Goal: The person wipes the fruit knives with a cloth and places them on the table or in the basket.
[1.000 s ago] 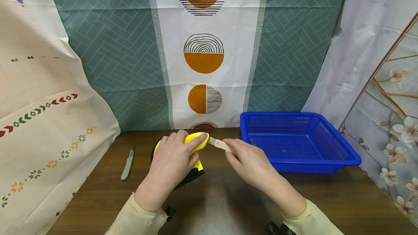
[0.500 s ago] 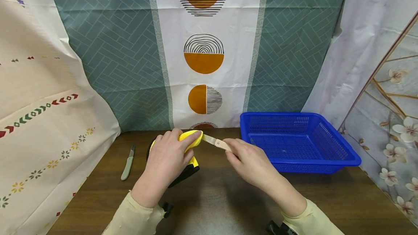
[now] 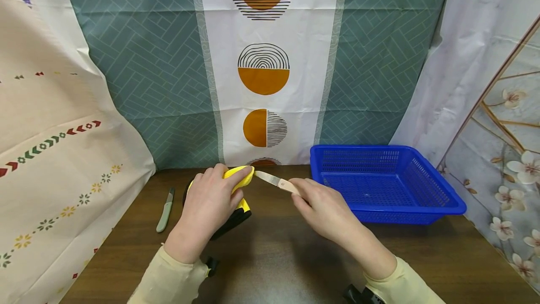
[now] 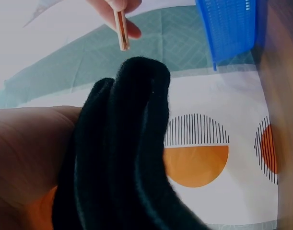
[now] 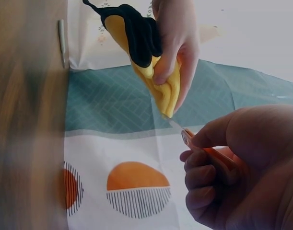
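My left hand (image 3: 206, 198) grips a bunched yellow cloth (image 3: 242, 179) with black edging. Its black folds (image 4: 136, 120) fill the middle of the left wrist view. My right hand (image 3: 322, 203) holds a small folding knife (image 3: 270, 179) by its pale pinkish handle, blade out toward the left. Most of the blade shows, and its tip is right at the cloth's pinched yellow end, as the right wrist view also shows on the yellow cloth (image 5: 166, 98). Fingers of the right hand (image 5: 204, 177) curl round the handle.
Left of the hands, a knife with a light green handle (image 3: 164, 215) lies on the brown wooden table (image 3: 278, 257). A blue plastic basket (image 3: 405, 210) stands at the back right. Patterned curtains (image 3: 160, 83) hang behind and on both sides.
The left hand has drawn the cloth leftward along the blade, toward its tip, so more of the blade shows. The right hand and knife have stayed almost still.
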`<state>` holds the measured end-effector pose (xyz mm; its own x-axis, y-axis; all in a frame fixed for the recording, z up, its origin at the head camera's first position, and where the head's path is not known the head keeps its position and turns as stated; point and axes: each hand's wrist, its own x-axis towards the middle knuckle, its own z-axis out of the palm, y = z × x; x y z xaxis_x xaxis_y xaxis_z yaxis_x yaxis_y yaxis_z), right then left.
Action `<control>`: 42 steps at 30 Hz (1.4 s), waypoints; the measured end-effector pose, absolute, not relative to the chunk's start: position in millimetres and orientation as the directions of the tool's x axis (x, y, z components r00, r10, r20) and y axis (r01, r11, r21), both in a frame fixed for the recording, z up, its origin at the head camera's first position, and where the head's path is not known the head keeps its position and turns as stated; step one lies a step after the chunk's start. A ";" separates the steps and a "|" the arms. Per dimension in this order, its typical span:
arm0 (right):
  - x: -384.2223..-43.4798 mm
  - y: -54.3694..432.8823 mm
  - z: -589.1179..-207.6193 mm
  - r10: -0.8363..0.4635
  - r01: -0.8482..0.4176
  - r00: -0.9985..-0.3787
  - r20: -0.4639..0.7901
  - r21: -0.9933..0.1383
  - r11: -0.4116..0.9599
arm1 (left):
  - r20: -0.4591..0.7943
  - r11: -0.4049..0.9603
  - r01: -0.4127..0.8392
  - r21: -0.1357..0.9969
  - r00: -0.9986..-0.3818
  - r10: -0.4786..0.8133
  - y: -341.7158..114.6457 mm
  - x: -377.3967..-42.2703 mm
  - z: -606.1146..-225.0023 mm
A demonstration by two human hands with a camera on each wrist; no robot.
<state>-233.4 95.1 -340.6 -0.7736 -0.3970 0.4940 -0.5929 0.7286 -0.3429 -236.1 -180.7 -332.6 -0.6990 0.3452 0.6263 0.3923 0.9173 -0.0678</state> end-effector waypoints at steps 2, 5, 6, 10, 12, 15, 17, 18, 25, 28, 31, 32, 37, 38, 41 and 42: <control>-233.6 95.1 -340.7 -0.394 -0.591 -0.776 0.493 -0.347 0.729 | 0.629 0.920 0.388 -0.058 -0.701 0.335 -182.0 -235.9 -332.1; -233.6 95.4 -340.7 -0.392 -0.589 -0.777 0.492 -0.349 0.729 | 0.633 0.923 0.382 -0.043 -0.705 0.321 -182.6 -235.2 -331.2; -233.7 95.4 -340.8 -0.392 -0.589 -0.777 0.492 -0.350 0.729 | 0.635 0.924 0.381 -0.040 -0.704 0.318 -182.2 -235.0 -330.9; -234.0 95.4 -340.9 -0.390 -0.587 -0.778 0.492 -0.349 0.731 | 0.635 0.918 0.394 -0.047 -0.698 0.332 -177.2 -233.8 -330.2; -234.3 95.2 -340.9 -0.389 -0.586 -0.779 0.492 -0.349 0.732 | 0.636 0.910 0.410 -0.062 -0.687 0.353 -173.0 -232.8 -330.2; -234.9 94.8 -341.0 -0.387 -0.585 -0.777 0.496 -0.345 0.734 | 0.645 0.892 0.444 -0.088 -0.657 0.390 -166.2 -230.8 -330.9; -235.0 94.8 -341.0 -0.387 -0.585 -0.777 0.496 -0.343 0.735 | 0.656 0.876 0.469 -0.108 -0.629 0.418 -161.6 -229.2 -332.1; -235.1 94.6 -341.1 -0.387 -0.585 -0.777 0.498 -0.342 0.735 | 0.661 0.868 0.482 -0.119 -0.614 0.431 -159.5 -228.5 -332.7; -234.8 94.1 -341.7 -0.382 -0.576 -0.787 0.485 -0.354 0.737 | 0.685 0.837 0.526 -0.150 -0.555 0.471 -149.0 -223.8 -337.1; -234.9 93.9 -342.0 -0.381 -0.574 -0.788 0.483 -0.353 0.739 | 0.681 0.834 0.530 -0.153 -0.555 0.478 -146.8 -222.5 -338.2; -234.9 93.8 -341.9 -0.379 -0.572 -0.789 0.483 -0.354 0.739 | 0.672 0.832 0.531 -0.161 -0.558 0.487 -145.4 -222.0 -338.6; -234.9 93.9 -341.9 -0.379 -0.571 -0.790 0.482 -0.355 0.740 | 0.670 0.831 0.531 -0.165 -0.558 0.489 -145.0 -221.9 -338.7; -234.5 93.8 -341.7 -0.382 -0.573 -0.790 0.479 -0.356 0.738 | 0.672 0.833 0.524 -0.177 -0.554 0.492 -144.8 -221.5 -339.4; -234.3 93.8 -341.7 -0.383 -0.573 -0.790 0.479 -0.356 0.738 | 0.673 0.833 0.523 -0.179 -0.552 0.491 -144.9 -221.5 -339.6; -234.2 93.6 -342.2 -0.383 -0.575 -0.788 0.481 -0.355 0.737 | 0.676 0.835 0.519 -0.184 -0.550 0.491 -145.2 -221.2 -340.2; -234.2 93.6 -342.4 -0.384 -0.576 -0.787 0.483 -0.353 0.737 | 0.676 0.835 0.518 -0.184 -0.550 0.490 -145.3 -221.2 -340.4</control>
<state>-234.2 93.6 -342.4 -0.7870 -0.3841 0.4828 -0.5762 0.7372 -0.3529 -221.2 -145.3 -340.4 -0.5503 0.4904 0.6758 0.5181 0.8352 -0.1842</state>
